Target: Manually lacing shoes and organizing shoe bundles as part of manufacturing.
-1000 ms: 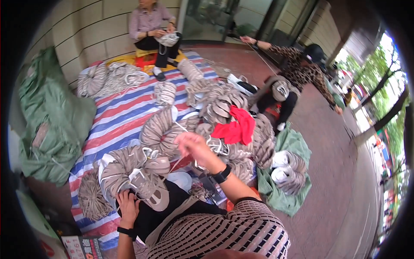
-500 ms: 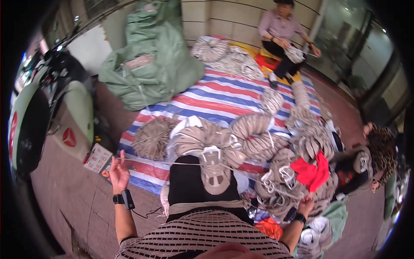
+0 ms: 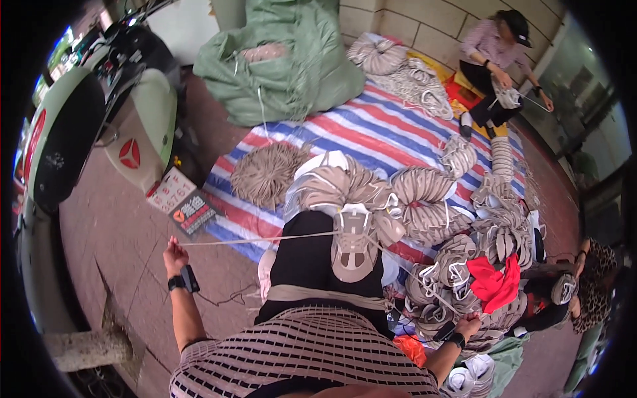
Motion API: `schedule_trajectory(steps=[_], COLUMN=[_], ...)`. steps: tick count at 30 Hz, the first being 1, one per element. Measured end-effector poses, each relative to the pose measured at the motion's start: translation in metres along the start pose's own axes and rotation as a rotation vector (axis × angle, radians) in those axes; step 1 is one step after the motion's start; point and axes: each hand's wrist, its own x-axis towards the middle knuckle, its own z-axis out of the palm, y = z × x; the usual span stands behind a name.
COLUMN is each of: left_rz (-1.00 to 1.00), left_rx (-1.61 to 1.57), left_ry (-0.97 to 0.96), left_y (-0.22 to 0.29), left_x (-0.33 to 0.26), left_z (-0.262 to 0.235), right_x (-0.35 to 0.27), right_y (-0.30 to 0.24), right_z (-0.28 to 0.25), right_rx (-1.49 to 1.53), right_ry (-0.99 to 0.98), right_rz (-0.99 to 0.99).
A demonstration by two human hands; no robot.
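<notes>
A beige shoe upper [image 3: 353, 257] with an open toe pattern rests on my lap, toe toward me. From its eyelet area a pale shoelace [image 3: 265, 239] runs taut to the left, where my left hand [image 3: 175, 257] is closed on its end, out over the paving. The lace's other part slants down to the right. My right hand [image 3: 468, 325] pinches it beside a heap of uppers [image 3: 439, 282]; the fingertips are small and partly hidden. A red cloth [image 3: 494, 283] lies on that heap, just beyond the right hand.
Beyond my knees, a striped sheet [image 3: 345, 125] carries coiled stacks of uppers [image 3: 424, 205] and a bundle of laces [image 3: 269, 176]. A large green sack [image 3: 302, 83] stands behind. Left is a parked scooter [image 3: 136, 126]. One person [image 3: 501, 56] sits far right; another [image 3: 594, 285] works at right.
My left hand has moved farther left from the upper, its fingers now curled in, and more lace stretches between. My right hand stays near the heap. The view has swung left.
</notes>
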Motion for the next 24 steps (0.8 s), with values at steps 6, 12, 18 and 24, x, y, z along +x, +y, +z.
schedule_trajectory(steps=[6, 12, 18, 24], left_rz=[0.209, 0.648, 0.988, 1.355], left_rx=[-0.068, 0.767, 1.229, 1.435], left_ry=[-0.245, -0.543, -1.078, -1.303], left_y=[0.014, -0.119, -0.222, -0.243], left_x=[-0.004, -0.103, -0.196, -0.219], left_z=[-0.021, 0.181, 0.275, 0.301], right_x=[-0.025, -0.084, -0.211, -0.230], right_y=[0.009, 0.065, 0.131, 0.165], right_z=[0.070, 0.171, 0.271, 0.285], right_rx=[-0.208, -0.460, -0.792, -0.927], right_ry=[0.121, -0.570, -1.256, -1.521], right_rz=[-0.044, -0.303, -0.504, -0.976])
